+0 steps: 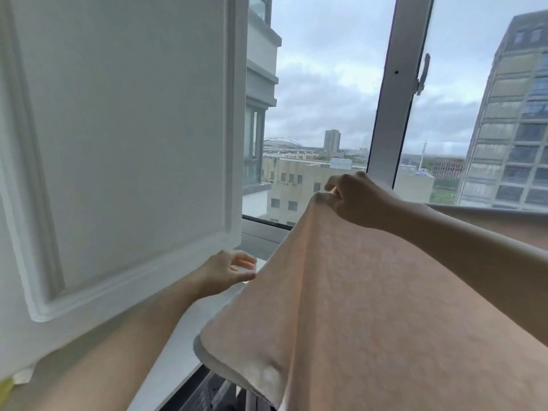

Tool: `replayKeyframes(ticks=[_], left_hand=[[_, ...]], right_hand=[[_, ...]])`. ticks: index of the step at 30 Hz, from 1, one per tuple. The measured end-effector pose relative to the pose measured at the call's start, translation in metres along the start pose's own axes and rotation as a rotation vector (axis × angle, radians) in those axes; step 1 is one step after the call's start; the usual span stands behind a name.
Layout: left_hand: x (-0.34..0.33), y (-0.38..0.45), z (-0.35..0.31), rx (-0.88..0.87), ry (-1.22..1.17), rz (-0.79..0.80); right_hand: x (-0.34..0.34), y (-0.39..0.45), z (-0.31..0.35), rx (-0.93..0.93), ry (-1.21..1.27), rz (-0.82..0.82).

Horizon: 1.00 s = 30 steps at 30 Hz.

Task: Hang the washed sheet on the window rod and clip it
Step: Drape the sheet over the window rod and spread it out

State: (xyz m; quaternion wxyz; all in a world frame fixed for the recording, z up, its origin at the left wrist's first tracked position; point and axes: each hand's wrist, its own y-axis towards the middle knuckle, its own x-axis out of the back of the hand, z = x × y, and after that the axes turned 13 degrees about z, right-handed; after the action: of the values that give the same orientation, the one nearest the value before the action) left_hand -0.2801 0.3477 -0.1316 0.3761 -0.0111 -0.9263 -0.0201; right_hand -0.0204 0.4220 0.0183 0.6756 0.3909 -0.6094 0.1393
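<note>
Pinching one sheet [370, 292], right hand [360, 200]; left hand [228, 269] free.

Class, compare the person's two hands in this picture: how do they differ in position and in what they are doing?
The right hand is raised high in front of the window, while the left hand sits lower, near the sill. The right hand pinches the top edge of the peach sheet; the left hand holds nothing. The right hand's fingers are curled tight, whereas the left hand's fingers are loosely spread, just beside the sheet's edge. Both arms are bare and reach toward the sheet.
</note>
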Motion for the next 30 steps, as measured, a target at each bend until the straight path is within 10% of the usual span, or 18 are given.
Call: replayKeyframes(ticks=[10,17,30], left_hand=[[-0.033,0.051,-0.073,-0.372,-0.159,-0.175],[-0.009,0.044,-0.061,-0.307,-0.258,-0.453],[-0.013,0.058,-0.105,-0.354,-0.169,-0.242]], right_hand=[[0.021,-0.050,-0.053,-0.084,0.002,-0.043],[0.021,-0.041,-0.039,-0.082,-0.153,-0.225],[0.033,-0.079,-0.062,-0.154,-0.070,-0.121]])
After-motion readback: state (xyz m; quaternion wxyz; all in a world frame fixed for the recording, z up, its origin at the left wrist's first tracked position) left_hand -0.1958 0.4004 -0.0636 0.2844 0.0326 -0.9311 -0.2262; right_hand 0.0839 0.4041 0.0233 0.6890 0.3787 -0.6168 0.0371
